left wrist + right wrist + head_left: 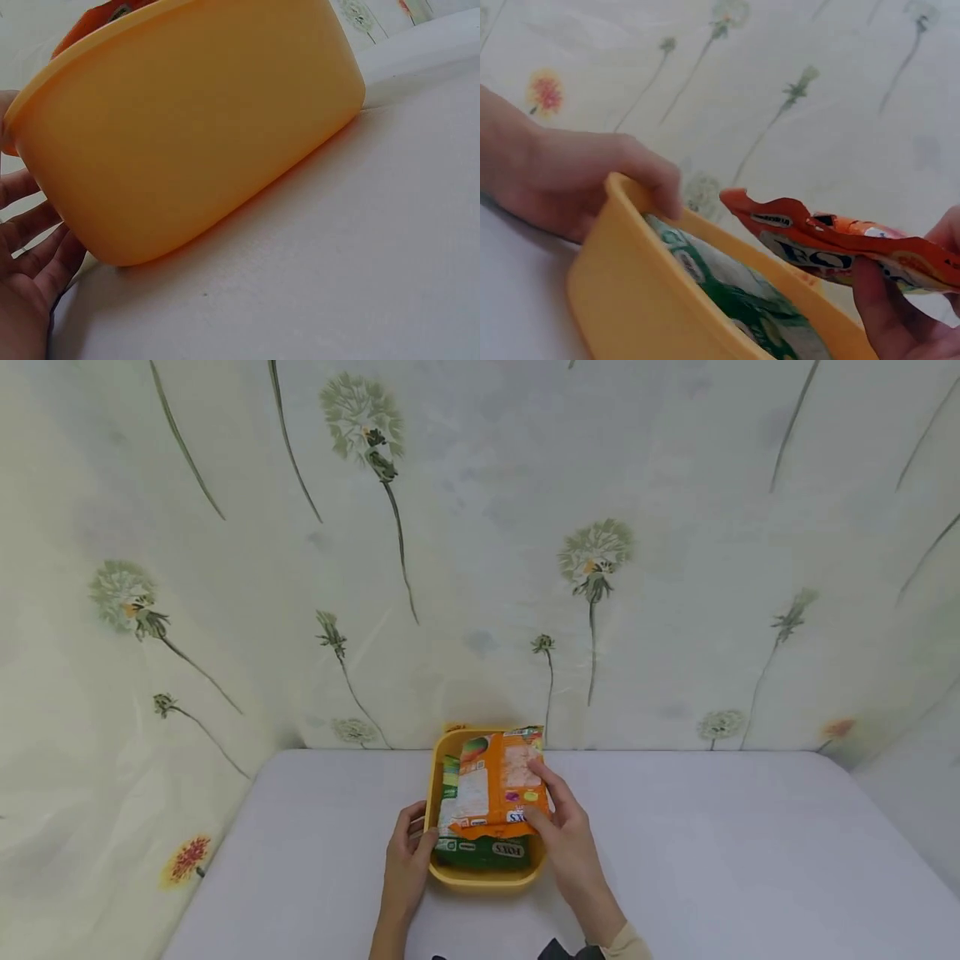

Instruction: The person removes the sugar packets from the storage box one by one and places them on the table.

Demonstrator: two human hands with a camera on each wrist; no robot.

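Observation:
A yellow plastic basin (486, 883) stands on the white table near its back edge. My left hand (406, 864) holds the basin's left side, thumb over the rim and fingers against the outer wall (195, 127). Between thumb and fingers, my right hand (576, 853) pinches an orange candy bag (480, 785) by its right side. The right wrist view has this bag above the basin's rim, tilted and apart from the contents. Inside the basin lies a green and white candy bag (742, 296), marked FOX'S and partly hidden by the orange one.
The white tabletop (720, 852) spreads to both sides of the basin. Just behind the table's back edge hangs a pale curtain-like backdrop (465, 560) printed with dandelions. Something dark (566, 950) shows at the bottom edge by the right sleeve.

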